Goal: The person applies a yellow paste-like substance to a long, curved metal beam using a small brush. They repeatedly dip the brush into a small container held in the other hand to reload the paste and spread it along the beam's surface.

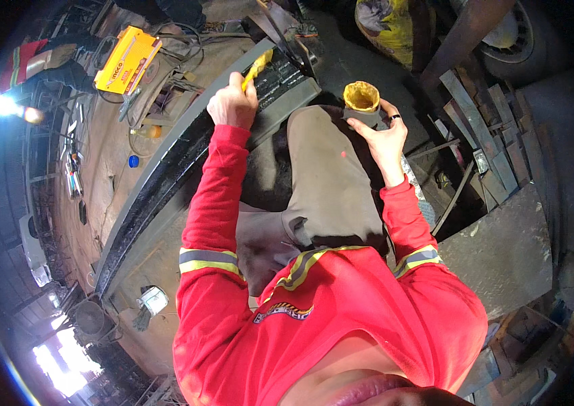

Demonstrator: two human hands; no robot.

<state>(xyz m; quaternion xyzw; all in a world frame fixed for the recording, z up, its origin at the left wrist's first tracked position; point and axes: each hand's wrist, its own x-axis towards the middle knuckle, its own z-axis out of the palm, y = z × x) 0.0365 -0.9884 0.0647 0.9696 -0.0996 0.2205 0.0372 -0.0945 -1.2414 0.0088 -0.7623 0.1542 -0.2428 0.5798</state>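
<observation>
My left hand (233, 103) is closed round the handle of a yellow paintbrush (258, 66). The brush's wide end points up and to the right, over a long dark metal channel beam (195, 145); whether it touches the metal I cannot tell. In my right hand (384, 139) is a cup (361, 101), its inside and rim coated yellow and its outer side dark. Fingers and thumb hold it from the right, above my knee, with its mouth facing up. How much the cup holds is not visible.
A yellow machine (128, 61) with cables stands at the upper left, near another person's red sleeve (23, 64) and a bright glare. Metal strips and offcuts (479, 132) are piled at right, beside a metal plate (507, 250). A yellow-stained sack (395, 30) sits at the top.
</observation>
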